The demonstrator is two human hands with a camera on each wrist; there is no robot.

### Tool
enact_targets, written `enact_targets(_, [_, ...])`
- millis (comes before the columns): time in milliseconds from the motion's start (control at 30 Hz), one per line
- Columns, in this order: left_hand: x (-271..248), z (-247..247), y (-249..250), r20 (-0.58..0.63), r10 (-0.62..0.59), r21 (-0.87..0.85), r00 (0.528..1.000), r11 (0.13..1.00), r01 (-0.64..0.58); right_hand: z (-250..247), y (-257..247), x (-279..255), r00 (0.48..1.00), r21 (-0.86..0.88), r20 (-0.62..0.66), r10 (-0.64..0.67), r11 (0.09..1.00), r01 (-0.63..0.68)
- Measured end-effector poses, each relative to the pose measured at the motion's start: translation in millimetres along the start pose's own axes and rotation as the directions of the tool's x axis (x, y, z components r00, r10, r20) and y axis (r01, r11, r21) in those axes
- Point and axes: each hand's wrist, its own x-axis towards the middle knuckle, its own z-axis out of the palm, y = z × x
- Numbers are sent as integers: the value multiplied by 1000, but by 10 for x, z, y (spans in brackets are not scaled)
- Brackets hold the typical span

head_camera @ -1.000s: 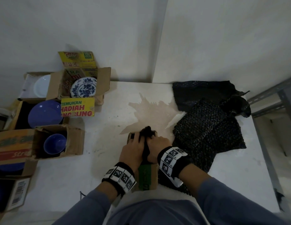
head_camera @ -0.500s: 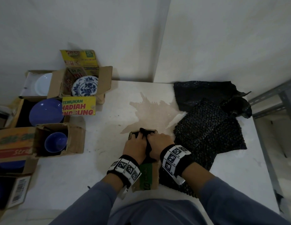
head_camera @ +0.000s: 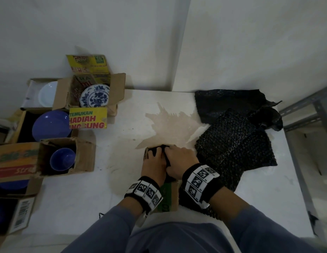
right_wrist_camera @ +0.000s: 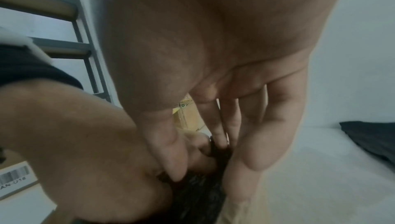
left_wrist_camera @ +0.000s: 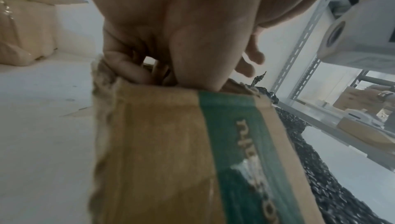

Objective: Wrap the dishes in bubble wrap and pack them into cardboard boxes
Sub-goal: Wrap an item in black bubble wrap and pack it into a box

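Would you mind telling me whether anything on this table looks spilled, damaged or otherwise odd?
Yes: a brownish, splash-shaped stain marks the white table just beyond the small cardboard box that both hands are pushing black wrap into. It looks like a spill mark; wet or dry, I cannot tell. The box's side edge also looks frayed.

Our left hand [head_camera: 153, 164] and right hand [head_camera: 179, 161] press a black bubble-wrapped bundle [head_camera: 165, 152] into a small brown cardboard box [head_camera: 170, 196] on the stained white worktop [head_camera: 122, 152].

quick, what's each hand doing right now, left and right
Left hand: fingers curled into the small cardboard box, pressing on the black bubble-wrapped bundle.
Right hand: fingers pinching that bundle.
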Motion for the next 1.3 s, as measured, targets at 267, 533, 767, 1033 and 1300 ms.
enact_targets(267, [3,0,-157,-27,37,-163,999,986,-41,34,-44,142,993,-32,116,-5,999,8])
enact_targets(533, [-3,6,-150,-35,17,-116,999,993,-20,119,-161,201,980,-28,195,25,999,-20])
enact_targets(767, [-8,-41,-163,-12,19,-169,1000,985,-21,0,-142,227,976,-37,218,25,999,-17])
enact_targets(1033, [-117,21,-281,-72,58,-230,996,970,-73,71,-48,1,994,-96,102,30,995,-20])
enact_targets(1300, [-200,111,-339,-166,161,-228,973,954,-196,195,-113,-94,994,-262,99,51,965,-24])
